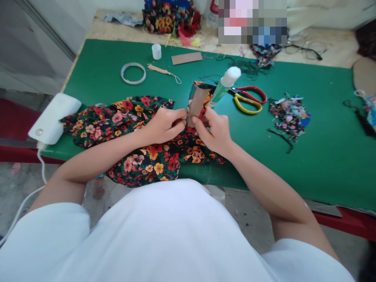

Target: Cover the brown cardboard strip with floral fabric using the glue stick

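Note:
My right hand grips a small brown card strip with floral fabric folded round its edges, thumb on the bare card face. At the strip's left edge, my left hand is closed in a pinch on the fabric; the fingertips are partly hidden. Beneath both hands spreads a crumpled dark floral cloth with red, yellow and pink flowers. Just behind my right hand a green and white glue bottle rises with its white tip up; its base is hidden, so I cannot tell whether it touches the hand.
Red-and-yellow-handled scissors lie right of the bottle, beside fabric scraps. Behind are a tape ring, a white cap, a beige tassel and another card strip. A corded white box sits at the left edge.

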The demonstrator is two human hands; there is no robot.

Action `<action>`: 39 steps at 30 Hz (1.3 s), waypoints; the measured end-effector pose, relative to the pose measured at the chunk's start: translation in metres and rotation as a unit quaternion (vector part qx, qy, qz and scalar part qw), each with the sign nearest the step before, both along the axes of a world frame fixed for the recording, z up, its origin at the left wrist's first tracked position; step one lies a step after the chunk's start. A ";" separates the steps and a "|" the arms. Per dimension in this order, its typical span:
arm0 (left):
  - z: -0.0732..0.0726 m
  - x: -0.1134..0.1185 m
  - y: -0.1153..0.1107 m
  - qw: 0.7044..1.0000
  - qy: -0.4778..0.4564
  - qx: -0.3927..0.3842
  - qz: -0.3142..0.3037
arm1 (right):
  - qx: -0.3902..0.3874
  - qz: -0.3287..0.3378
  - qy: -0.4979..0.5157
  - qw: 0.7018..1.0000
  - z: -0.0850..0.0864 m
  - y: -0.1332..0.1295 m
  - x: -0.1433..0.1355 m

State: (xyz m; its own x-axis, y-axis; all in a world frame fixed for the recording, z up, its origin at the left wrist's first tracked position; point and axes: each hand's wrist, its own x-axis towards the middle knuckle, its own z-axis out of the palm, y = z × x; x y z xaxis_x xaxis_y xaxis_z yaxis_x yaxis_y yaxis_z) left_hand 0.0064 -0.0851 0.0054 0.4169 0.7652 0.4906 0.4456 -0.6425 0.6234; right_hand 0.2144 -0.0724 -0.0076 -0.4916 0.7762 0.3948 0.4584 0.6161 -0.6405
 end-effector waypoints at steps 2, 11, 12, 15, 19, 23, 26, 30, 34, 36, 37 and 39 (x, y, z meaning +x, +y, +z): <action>-0.001 -0.001 0.000 0.999 0.023 0.026 -0.007 | -0.042 0.004 0.027 0.999 0.001 0.000 0.000; 0.010 0.002 -0.002 0.951 -0.117 -0.278 -0.069 | -0.206 0.032 0.165 0.964 0.000 0.002 -0.001; 0.009 0.003 -0.001 0.930 -0.149 -0.326 -0.080 | -0.219 0.035 0.173 0.960 0.001 0.001 -0.002; 0.007 0.004 0.000 0.886 -0.205 -0.405 -0.092 | -0.259 0.044 0.200 0.944 0.006 -0.001 -0.004; 0.006 0.004 -0.001 0.881 -0.202 -0.415 -0.105 | -0.310 0.067 0.227 0.921 0.012 -0.003 -0.006; 0.006 0.004 -0.004 0.878 -0.189 -0.416 -0.140 | -0.333 0.083 0.247 0.906 0.014 -0.004 -0.007; 0.006 0.003 -0.003 0.876 -0.189 -0.415 -0.156 | -0.310 0.080 0.243 0.916 0.015 -0.005 -0.006; 0.002 0.003 -0.001 0.884 -0.186 -0.396 -0.168 | -0.261 0.064 0.206 0.941 0.014 -0.007 -0.004; -0.002 0.005 -0.002 0.898 -0.174 -0.377 -0.149 | -0.253 0.068 0.195 0.945 0.011 -0.007 -0.006; -0.002 0.006 -0.004 0.902 -0.170 -0.374 -0.134 | -0.250 0.066 0.192 0.947 0.010 -0.008 -0.007; -0.001 0.006 -0.005 0.903 -0.169 -0.373 -0.128 | -0.249 0.064 0.191 0.947 0.010 -0.008 -0.008; 0.000 0.007 -0.006 0.904 -0.169 -0.374 -0.121 | -0.256 0.066 0.197 0.944 0.010 -0.008 -0.009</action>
